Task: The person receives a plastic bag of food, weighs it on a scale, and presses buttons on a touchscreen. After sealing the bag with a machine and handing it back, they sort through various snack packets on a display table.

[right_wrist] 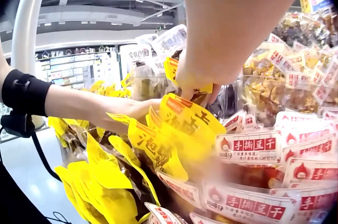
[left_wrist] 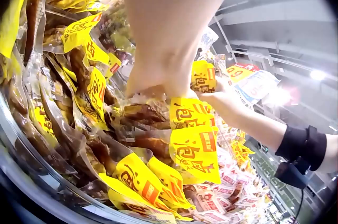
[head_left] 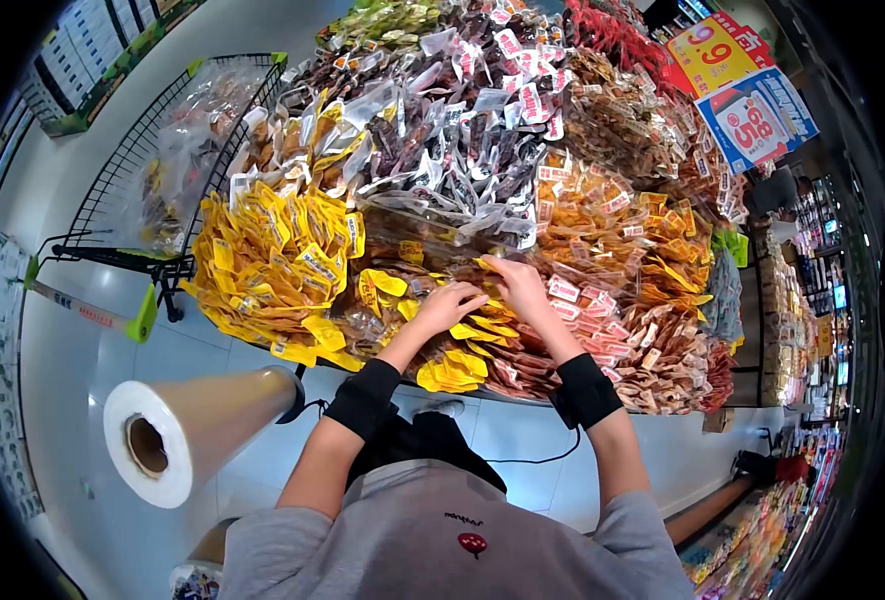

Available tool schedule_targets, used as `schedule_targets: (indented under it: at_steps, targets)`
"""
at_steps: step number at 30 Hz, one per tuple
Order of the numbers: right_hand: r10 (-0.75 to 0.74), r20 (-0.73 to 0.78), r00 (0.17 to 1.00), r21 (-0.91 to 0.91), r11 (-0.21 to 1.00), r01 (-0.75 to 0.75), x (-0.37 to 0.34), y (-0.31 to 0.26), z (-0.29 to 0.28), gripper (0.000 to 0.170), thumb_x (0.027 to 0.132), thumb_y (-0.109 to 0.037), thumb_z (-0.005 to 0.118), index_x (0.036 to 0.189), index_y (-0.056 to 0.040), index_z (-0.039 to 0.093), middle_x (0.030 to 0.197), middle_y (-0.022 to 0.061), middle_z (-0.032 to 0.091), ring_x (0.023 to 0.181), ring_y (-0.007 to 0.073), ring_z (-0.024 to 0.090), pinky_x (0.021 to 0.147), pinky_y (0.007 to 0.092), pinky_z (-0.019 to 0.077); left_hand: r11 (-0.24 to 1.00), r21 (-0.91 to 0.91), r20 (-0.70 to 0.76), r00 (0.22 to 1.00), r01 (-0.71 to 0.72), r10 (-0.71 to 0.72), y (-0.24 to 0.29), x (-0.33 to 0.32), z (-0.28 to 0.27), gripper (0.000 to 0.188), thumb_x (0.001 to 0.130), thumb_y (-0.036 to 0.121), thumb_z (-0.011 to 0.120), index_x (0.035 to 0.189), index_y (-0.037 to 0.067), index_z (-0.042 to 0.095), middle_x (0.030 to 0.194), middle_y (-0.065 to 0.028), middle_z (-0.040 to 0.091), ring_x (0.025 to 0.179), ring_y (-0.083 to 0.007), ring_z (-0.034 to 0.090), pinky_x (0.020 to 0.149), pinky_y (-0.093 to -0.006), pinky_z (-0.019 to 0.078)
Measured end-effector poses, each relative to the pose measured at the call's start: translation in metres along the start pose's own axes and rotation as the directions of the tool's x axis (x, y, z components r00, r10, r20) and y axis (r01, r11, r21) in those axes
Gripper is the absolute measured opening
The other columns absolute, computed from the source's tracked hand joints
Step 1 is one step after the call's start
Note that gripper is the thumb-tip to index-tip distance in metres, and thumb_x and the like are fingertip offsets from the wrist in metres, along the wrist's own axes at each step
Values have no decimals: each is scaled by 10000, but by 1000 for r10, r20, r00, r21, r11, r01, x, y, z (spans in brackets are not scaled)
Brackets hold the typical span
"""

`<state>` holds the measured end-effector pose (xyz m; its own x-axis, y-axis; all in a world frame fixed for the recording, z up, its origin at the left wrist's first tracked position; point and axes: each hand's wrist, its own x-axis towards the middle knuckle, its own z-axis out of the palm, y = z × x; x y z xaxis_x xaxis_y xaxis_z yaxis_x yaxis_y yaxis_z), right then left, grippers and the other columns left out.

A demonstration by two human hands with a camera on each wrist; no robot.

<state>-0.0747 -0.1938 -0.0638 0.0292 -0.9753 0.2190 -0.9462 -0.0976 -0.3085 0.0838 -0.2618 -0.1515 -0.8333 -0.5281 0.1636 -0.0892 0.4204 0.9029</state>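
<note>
Clear snack packets with yellow tops (head_left: 483, 330) stand packed in a bin. My right hand (head_left: 521, 288) pinches the yellow top of one packet (left_wrist: 203, 76) at the bin's back edge; in the right wrist view the yellow corner shows beside the fingers. Just to the left, my left hand (head_left: 451, 305) reaches in low among the packets with its back facing up. Yellow tops (right_wrist: 182, 121) hide its fingertips in the right wrist view, and I cannot tell if they grip a packet. Both wrists wear black bands.
Yellow packets (head_left: 273, 260) are heaped at left and dark vacuum packs (head_left: 453, 150) behind. Red-and-white labelled packets (right_wrist: 248, 150) lie to the right. A black wire cart (head_left: 133, 180) and a large plastic film roll (head_left: 198, 430) stand left. Price signs (head_left: 753, 120) hang at the back right.
</note>
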Motion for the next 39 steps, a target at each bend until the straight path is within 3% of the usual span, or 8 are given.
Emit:
schedule_targets:
  at_steps: [9, 13, 22, 25, 30, 34, 35, 39]
  targets:
    - [-26, 34, 999, -92, 995, 29, -5, 21, 16, 379, 707, -5, 582, 1076, -88, 554, 800, 166, 612, 735, 344, 603, 619, 419, 483, 988, -149, -176, 981, 50, -76, 2, -5, -4, 241, 885, 235, 552, 990, 31, 627, 986, -127, 591, 917, -318, 573, 800, -351, 448]
    - [13, 88, 996, -122, 993, -2, -5, 20, 11, 382, 702, 6, 558, 1072, -89, 562, 733, 182, 605, 709, 351, 604, 609, 437, 479, 991, -107, -384, 916, 77, -112, -19, 6, 1, 309, 901, 130, 491, 1192, 28, 474, 1202, -184, 469, 1077, -372, 491, 891, -377, 409]
    - [184, 229, 956, -198, 970, -140, 7, 30, 28, 333, 742, -33, 567, 1070, -89, 585, 743, 187, 625, 720, 356, 620, 639, 432, 498, 891, 57, 41, 890, 451, -454, -26, 26, 18, 551, 954, 383, 261, 1359, 15, 323, 1416, -184, 319, 1308, -308, 307, 1082, -451, 207]
    - [104, 56, 993, -10, 995, -104, 4, 23, 28, 354, 742, -55, 596, 1094, -86, 590, 804, 180, 634, 759, 353, 620, 668, 430, 498, 873, 130, 81, 872, 471, -483, -26, 28, 17, 587, 945, 390, 250, 1368, -13, 312, 1423, -159, 332, 1323, -280, 295, 1092, -433, 190]
    - [360, 273, 892, -203, 928, -312, 17, 15, 21, 312, 775, -201, 651, 1075, -125, 621, 929, 175, 640, 839, 342, 613, 718, 415, 495, 896, 198, -8, 915, 398, -404, -32, 22, 9, 497, 912, 315, 374, 1263, -33, 423, 1271, -208, 463, 1208, -337, 407, 1014, -422, 308]
    - [262, 225, 938, -235, 949, -209, 8, 17, 18, 401, 741, -202, 689, 1115, -109, 577, 980, 151, 629, 896, 340, 597, 750, 416, 484, 876, 445, -226, 970, 185, -90, 11, -17, -36, 295, 747, 73, 588, 1024, -21, 554, 1007, -166, 554, 981, -330, 513, 879, -418, 410]
    - [243, 181, 953, -207, 957, -205, 5, 12, 14, 407, 738, -211, 694, 1110, -99, 576, 987, 145, 624, 914, 333, 589, 767, 409, 478, 792, 593, -253, 967, 145, 12, 25, -27, -52, 297, 623, -15, 627, 917, 4, 585, 952, -139, 552, 923, -299, 520, 836, -383, 428]
    - [210, 48, 976, -96, 974, -205, -9, 5, -8, 421, 716, -225, 710, 1070, -40, 578, 972, 127, 604, 966, 309, 550, 828, 393, 451, 449, 868, -222, 974, 212, -30, 30, -54, -81, 148, 734, 81, 549, 857, 44, 622, 887, -83, 576, 942, -231, 516, 860, -404, 383]
